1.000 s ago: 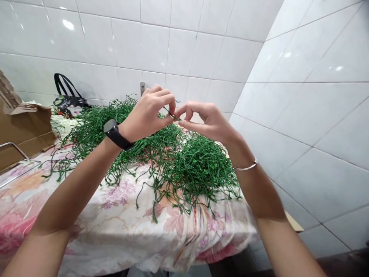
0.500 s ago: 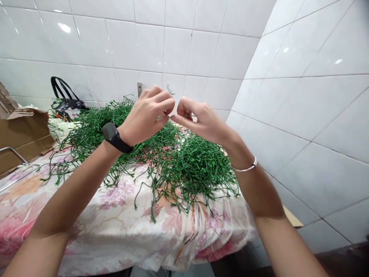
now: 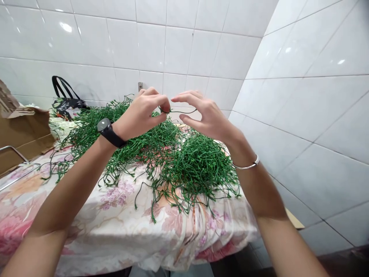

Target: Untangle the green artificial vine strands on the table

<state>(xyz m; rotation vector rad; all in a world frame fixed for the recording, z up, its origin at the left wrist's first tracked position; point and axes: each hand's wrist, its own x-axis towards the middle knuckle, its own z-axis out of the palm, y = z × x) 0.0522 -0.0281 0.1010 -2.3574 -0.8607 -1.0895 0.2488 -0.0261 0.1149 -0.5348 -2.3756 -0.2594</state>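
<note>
My left hand point(image 3: 148, 111), with a black watch on its wrist, pinches one end of a thin green stem point(image 3: 183, 112) between thumb and fingertips. From there the stem runs sideways toward my right hand point(image 3: 203, 113). The fingers and thumb of that hand are apart, and the stem passes through the gap between them without being gripped. Below my hands lie two tangled heaps of similar green stems: a wide pile point(image 3: 95, 129) on the left and a rounder pile point(image 3: 203, 165) on the right.
A floral cloth point(image 3: 121, 215) covers the table. At the left are a cardboard box point(image 3: 27, 136), a metal frame point(image 3: 17, 154) and white pieces point(image 3: 65, 125). A dark floral bag point(image 3: 69, 107) stands by the tiled wall point(image 3: 150, 46). Another tiled wall point(image 3: 317, 104) rises on the right.
My right hand has opened its fingers and moved slightly right, away from my left hand. The stem between them now shows, while before my fingers were close together and mostly hid it.
</note>
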